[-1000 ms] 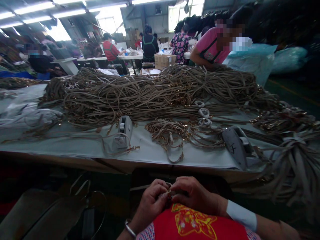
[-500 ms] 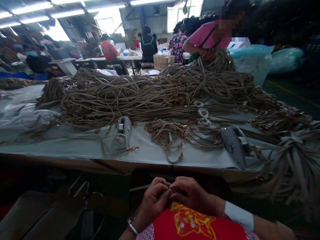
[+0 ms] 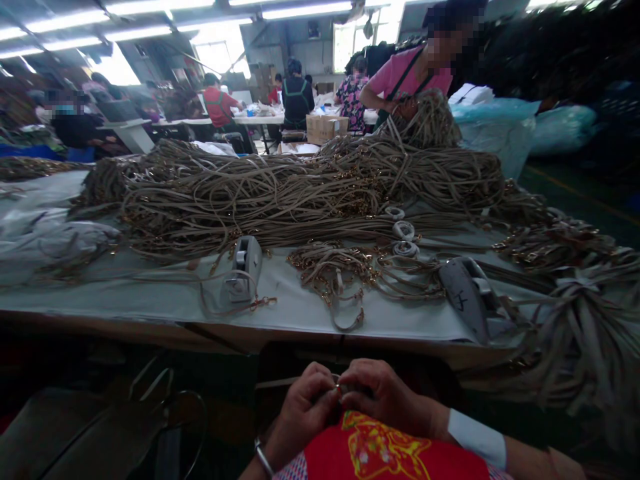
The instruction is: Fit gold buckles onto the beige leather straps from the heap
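hands worked low at lap, below table edge (image 3: 300, 330). left hand (image 3: 305, 407) and right hand (image 3: 380, 397) pressed fingertips together, pinching small metal ring (image 3: 339, 389) between them, kept close for control. strap pile (image 3: 300, 190) and tape dispenser (image 3: 243, 267) lay on table.

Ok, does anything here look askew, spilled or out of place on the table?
A few things. One strap loops over the table front edge, the strap bundle at the right spills off it, and the near tape dispenser lies tilted. Both hands pinch something small, too hidden to identify.
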`<state>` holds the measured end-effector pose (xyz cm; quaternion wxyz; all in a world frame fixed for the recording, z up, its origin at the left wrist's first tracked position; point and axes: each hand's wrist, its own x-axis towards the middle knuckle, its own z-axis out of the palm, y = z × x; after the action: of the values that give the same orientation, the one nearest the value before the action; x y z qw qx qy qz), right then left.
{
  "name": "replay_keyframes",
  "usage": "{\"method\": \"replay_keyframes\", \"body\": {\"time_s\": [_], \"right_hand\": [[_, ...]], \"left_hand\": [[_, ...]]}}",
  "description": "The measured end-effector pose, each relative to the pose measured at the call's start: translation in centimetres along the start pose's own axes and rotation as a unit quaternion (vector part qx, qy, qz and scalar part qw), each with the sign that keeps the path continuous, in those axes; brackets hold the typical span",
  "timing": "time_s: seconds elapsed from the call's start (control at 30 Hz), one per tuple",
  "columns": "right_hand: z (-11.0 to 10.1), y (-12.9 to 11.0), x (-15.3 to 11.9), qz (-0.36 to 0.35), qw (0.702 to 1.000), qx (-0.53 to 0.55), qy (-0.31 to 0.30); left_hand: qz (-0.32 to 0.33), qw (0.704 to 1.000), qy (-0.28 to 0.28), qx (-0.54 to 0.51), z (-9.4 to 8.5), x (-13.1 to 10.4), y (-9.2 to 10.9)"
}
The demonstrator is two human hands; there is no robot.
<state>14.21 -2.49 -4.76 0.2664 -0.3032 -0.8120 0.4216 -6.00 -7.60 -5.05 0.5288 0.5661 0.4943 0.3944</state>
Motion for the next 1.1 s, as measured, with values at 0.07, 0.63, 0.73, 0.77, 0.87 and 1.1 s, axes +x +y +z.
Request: {"method": "replay_keyframes", "body": {"time_s": [0.07, 0.63, 0.73, 0.77, 0.87, 1.1], "right_hand": [[-0.1, 0.0, 0.0, 0.001, 1.0, 0.002, 0.001], [-0.2, -0.6, 0.5, -0.001, 0.998, 0.052, 0.019], [-0.5, -0.6, 0.8, -0.001, 0.997, 0.074, 0.028], [-0.6, -0.6, 0.8, 0.0, 0.997, 0.078, 0.028], [-1.0, -0.7, 1.0, 0.008, 0.996, 0.079, 0.029], [-1.3, -0.9, 1.6, 0.028, 0.99, 0.137, -0.027]], "left_hand": [[0.008, 1.0, -0.004, -0.004, 0.2, 0.4, -0.1], [0.042, 0.999, 0.006, -0.004, -0.1, 0.6, -0.1], [0.055, 0.998, -0.001, -0.008, -0.1, 0.7, 0.4], [0.063, 0.998, -0.006, -0.004, -0.3, 0.7, 0.8], [0.105, 0.993, -0.02, 0.053, -0.9, 1.0, 1.7], [0.175, 0.959, 0.013, 0.223, -2.0, 2.8, 0.9]]}}
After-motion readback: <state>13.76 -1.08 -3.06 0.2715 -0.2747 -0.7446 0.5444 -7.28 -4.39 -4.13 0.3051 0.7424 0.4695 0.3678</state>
